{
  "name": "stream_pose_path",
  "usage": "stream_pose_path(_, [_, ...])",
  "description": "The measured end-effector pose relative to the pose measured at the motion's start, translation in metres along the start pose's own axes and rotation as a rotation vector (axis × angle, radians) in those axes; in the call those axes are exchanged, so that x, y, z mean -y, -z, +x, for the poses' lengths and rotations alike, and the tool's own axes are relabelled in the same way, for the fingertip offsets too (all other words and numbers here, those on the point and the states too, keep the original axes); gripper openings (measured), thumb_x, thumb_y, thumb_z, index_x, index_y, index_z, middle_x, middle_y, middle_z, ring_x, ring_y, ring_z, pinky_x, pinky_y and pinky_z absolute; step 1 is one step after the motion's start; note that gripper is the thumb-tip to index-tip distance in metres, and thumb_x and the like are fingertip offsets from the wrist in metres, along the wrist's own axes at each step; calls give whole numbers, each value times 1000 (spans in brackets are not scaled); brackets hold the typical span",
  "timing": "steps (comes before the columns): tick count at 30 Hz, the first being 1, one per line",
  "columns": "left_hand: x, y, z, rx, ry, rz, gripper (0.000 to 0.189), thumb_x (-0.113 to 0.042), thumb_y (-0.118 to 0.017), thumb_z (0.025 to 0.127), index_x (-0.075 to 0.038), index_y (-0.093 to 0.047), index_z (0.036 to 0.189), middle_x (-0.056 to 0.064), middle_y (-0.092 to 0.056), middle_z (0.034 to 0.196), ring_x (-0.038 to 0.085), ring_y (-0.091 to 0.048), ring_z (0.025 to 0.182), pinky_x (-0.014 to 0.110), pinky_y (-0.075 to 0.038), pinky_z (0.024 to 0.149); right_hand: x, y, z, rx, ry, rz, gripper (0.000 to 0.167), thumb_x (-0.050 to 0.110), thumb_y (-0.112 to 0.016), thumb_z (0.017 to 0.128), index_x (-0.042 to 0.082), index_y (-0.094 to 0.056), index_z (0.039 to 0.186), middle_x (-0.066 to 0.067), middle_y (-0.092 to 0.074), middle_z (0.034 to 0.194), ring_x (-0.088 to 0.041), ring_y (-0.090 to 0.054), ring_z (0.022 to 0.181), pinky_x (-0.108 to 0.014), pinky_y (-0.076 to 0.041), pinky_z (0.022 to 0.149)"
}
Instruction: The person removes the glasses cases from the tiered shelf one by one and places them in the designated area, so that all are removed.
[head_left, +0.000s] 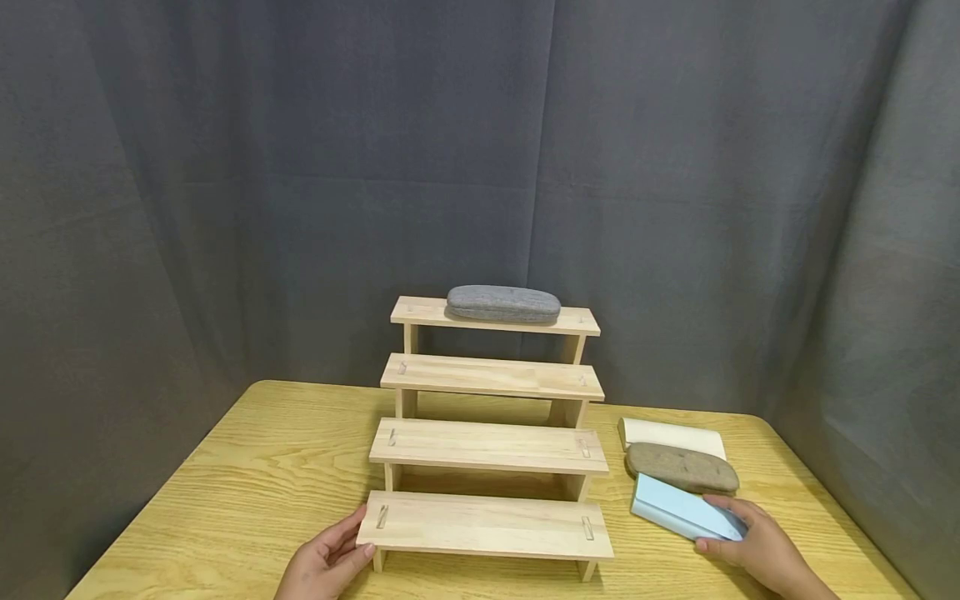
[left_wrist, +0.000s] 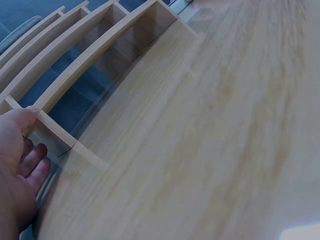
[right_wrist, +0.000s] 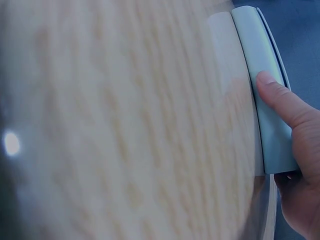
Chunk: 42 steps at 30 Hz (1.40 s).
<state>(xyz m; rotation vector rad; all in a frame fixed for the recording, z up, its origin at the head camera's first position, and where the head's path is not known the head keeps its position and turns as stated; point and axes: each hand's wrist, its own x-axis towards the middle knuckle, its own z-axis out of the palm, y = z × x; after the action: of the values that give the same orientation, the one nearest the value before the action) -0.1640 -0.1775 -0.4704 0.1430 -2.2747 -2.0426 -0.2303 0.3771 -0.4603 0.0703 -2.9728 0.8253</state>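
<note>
A four-step wooden stand (head_left: 491, 525) is in the middle of the table. At the left end of its lowest step is my left hand (head_left: 324, 560), gripping the board with the thumb at the front corner and the fingers behind and below; the left wrist view shows this thumb (left_wrist: 24, 118) on the edge. On the right, my right hand (head_left: 761, 546) holds the near end of a light blue glasses case (head_left: 678, 507), its thumb (right_wrist: 280, 97) along the near side. The case lies slanted on the tabletop. A grey fabric glasses case (head_left: 502, 304) rests on the top step.
Behind the light blue case lie a brown glasses case (head_left: 681, 468) and a cream-white case (head_left: 671, 436), close together near the back right of the wooden table (head_left: 285, 450). Dark grey curtains (head_left: 405, 167) hang behind and on both sides.
</note>
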Motion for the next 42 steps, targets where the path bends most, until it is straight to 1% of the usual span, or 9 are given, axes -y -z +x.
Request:
stream_pose_path(4, [0,0,0,9,3,9,55,-4,-72,87,7,-52,137,27,-57,134,24,-65,111,21,-57,85,-3,2,-1,20,-38,-2,85,47,-82,76,-2,-51,138,-38,-46,137,-42,-53,114,-43,-47,86])
stream_pose_path(7, [0,0,0,11,3,14,55,-4,-72,87,7,-51,137,27,-57,134,24,-65,111,21,-57,84,-6,4,-4,24,-62,0,85,47,-80,78,-4,-49,139,-38,-43,139,-43,-51,117,-44,-46,87])
stream_pose_path(9, [0,0,0,4,5,11,55,-4,-72,87,7,-52,137,27,-57,134,24,-65,111,21,-57,84,-9,4,-5,8,-53,-6,85,46,-80,79,-5,-49,139,-38,-44,138,-42,-51,116,-44,-46,87])
stream_pose_path(12, [0,0,0,-2,4,6,55,-4,-72,87,7,-52,137,27,-57,134,23,-65,110,21,-57,84,-10,5,-4,-14,-48,-36,87,50,-78,78,-7,-48,138,-41,-44,136,-50,-49,118,-56,-46,90])
stream_pose_path(16, [0,0,0,-5,-3,7,54,-3,-72,87,8,-53,136,27,-57,134,23,-66,110,21,-57,84,-10,6,-1,-11,-85,-59,95,56,-76,78,-10,-45,138,-44,-40,135,-59,-40,122,-68,-40,96])
stream_pose_path(22, [1,0,0,-5,-11,11,54,-4,-72,86,8,-53,136,27,-57,134,25,-65,111,22,-57,85,-9,7,2,0,-148,-29,100,58,-75,78,-12,-39,141,-43,-36,140,-58,-39,125,-67,-39,99])
stream_pose_path(31, [1,0,1,9,-9,1,55,-4,-72,86,8,-52,136,27,-56,135,19,-66,109,21,-56,85,-9,7,1,-25,-181,-32,104,60,-72,80,-13,-33,144,-44,-31,143,-60,-33,130,-66,-37,102])
stream_pose_path(37, [1,0,0,3,-7,-1,54,-3,-72,87,8,-52,136,27,-56,136,24,-65,111,21,-57,85,-11,7,3,-45,-189,-24,105,61,-72,80,-12,-32,145,-43,-29,145,-60,-32,131,-66,-35,104])
stream_pose_path(42, [0,-1,0,-5,-16,-2,53,-2,-71,87,8,-53,135,26,-55,137,23,-65,111,21,-56,86,-11,7,5,-47,-196,-9,106,61,-72,80,-11,-31,146,-42,-27,146,-60,-29,132,-65,-33,105])
